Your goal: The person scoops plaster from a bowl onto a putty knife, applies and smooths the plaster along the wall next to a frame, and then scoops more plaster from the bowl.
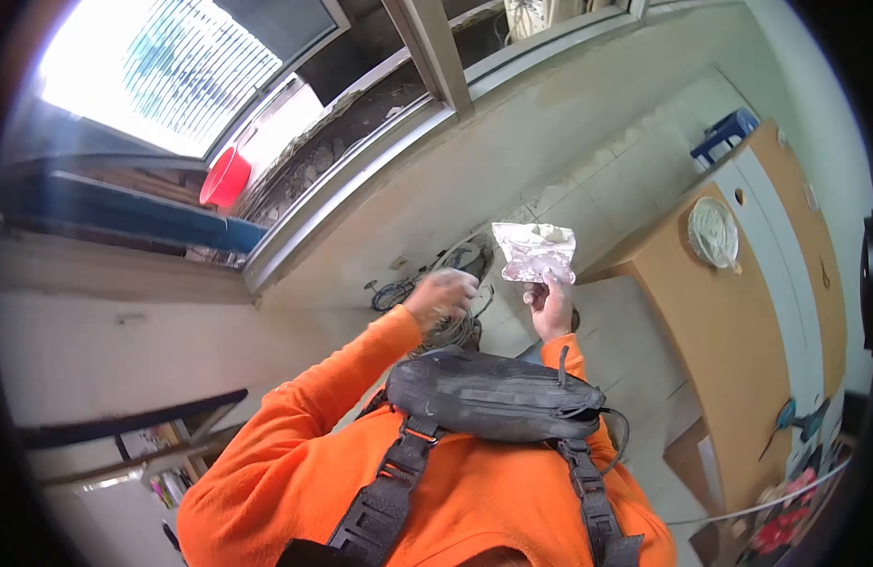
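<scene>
In my right hand (pixel 550 304) is a broad putty knife (pixel 539 268), its wide blade loaded with white paste along the far edge. My thumb presses on the near side of the blade; my other fingers are mostly hidden beneath. My left hand (pixel 441 295) is a little to the left, apart from the blade. It is blurred, with white smears over the fingers, and whether it holds anything does not show. A tub of white paste (pixel 712 233) sits on the wooden tabletop (pixel 706 350) to the right.
Coiled cables (pixel 391 296) lie on the floor by the wall (pixel 512 161). An open window (pixel 436 57) is above left, with a red bucket (pixel 226 178) outside. A blue stool (pixel 725 137) stands at the far right. Teal-handled tools (pixel 786 414) lie on the tabletop.
</scene>
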`<state>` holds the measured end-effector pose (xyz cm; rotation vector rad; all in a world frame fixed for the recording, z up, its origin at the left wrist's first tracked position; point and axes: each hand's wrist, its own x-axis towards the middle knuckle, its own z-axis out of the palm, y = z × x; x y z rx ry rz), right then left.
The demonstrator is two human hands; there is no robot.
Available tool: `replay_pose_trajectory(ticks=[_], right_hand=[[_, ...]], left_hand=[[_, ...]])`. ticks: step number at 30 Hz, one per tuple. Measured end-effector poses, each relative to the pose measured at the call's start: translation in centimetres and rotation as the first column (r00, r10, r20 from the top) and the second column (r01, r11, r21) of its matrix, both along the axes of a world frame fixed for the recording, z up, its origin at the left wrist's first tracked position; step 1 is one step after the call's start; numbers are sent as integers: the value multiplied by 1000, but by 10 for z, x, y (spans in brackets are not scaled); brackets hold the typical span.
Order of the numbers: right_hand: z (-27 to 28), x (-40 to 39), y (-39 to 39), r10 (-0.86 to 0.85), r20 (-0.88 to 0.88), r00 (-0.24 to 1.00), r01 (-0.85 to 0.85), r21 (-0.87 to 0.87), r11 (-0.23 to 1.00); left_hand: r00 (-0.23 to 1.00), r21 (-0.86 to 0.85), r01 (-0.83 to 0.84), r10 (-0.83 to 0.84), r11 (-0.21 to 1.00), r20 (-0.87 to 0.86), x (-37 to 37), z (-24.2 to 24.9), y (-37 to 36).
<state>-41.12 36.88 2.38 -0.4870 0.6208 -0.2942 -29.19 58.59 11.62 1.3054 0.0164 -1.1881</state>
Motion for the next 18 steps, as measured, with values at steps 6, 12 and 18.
replay_pose_trajectory(ticks=[6, 12, 18], right_hand=[[-22, 15, 25, -52, -163, 985, 35, -104, 994], [-49, 87, 13, -189, -246, 951, 64, -442, 895], [-91, 194, -12, -357, -234, 905, -25, -863, 504]], left_hand=[[667, 116, -397, 199, 910, 718, 167, -7, 56], [-178, 137, -538, -271, 832, 946, 317, -40, 7], [-142, 440, -303, -497, 845, 856, 415, -75, -36]])
